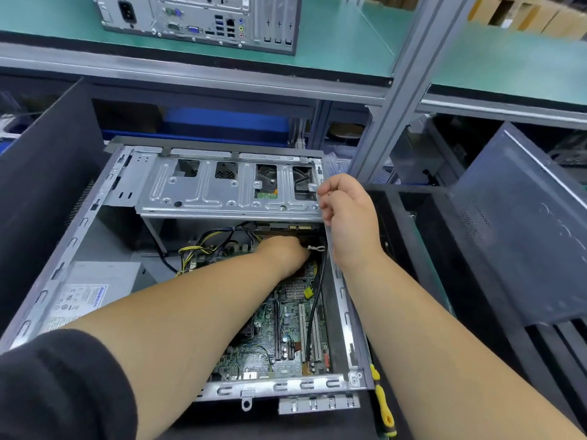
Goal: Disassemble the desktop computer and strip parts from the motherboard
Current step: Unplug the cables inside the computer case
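Left hand [282, 252] reaches deep into the open computer case [344, 315], over the green motherboard [286, 341]; its fingers are hidden under the drive cage [228, 188], so I cannot tell their grip. Right hand [344, 208] curls on the cage's right edge. A yellow screwdriver [384, 408] lies just right of the case. The power supply [92, 293] label is too blurry to read. Another computer [203, 20] stands on the shelf beyond the case.

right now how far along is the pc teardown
Early on. Done: the side panel is off, so the open case shows its insides. In hand: the left hand reaches under the drive cage among the cables, its fingers hidden, while the right hand grips the cage's corner. Left: the cage, the power supply and the motherboard all sit in place. A screwdriver lies beside the case.
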Demonstrator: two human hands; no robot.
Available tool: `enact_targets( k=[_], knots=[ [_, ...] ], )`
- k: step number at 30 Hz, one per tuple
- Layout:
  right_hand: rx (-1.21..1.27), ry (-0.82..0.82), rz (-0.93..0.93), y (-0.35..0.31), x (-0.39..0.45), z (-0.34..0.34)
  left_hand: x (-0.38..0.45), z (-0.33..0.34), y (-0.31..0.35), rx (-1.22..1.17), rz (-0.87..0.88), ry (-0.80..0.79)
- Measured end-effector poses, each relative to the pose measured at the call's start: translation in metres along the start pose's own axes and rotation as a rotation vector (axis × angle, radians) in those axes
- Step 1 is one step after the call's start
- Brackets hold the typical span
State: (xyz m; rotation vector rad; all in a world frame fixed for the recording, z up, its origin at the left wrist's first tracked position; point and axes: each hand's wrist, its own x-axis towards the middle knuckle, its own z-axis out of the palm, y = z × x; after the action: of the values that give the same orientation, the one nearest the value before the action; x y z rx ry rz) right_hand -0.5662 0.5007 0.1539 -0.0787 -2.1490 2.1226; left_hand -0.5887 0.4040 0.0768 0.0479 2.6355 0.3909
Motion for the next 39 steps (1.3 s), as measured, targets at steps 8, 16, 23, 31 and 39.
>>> enact_targets(
  k=[8, 16, 23, 31, 39],
  knots=[
    [-0.033, -0.023, -0.016, 0.001, 0.001, 0.000, 0.001, -0.004, 0.008, -0.080, -0.035, 0.007],
    [-0.063, -0.024, -0.027, 0.004, 0.003, 0.000, 0.003, -0.003, 0.005, -0.029, -0.053, -0.016],
    [-0.065, -0.027, -0.037, 0.005, 0.002, 0.000, 0.009, -0.002, 0.003, -0.065, 0.025, -0.023],
    [-0.059, -0.025, -0.029, 0.006, 0.003, 0.000, 0.016, 0.001, 0.004, 0.002, 0.039, -0.054],
    [-0.071, -0.021, -0.028, 0.005, 0.002, 0.001, 0.016, 0.002, 0.001, -0.030, 0.035, -0.032]
  ],
)
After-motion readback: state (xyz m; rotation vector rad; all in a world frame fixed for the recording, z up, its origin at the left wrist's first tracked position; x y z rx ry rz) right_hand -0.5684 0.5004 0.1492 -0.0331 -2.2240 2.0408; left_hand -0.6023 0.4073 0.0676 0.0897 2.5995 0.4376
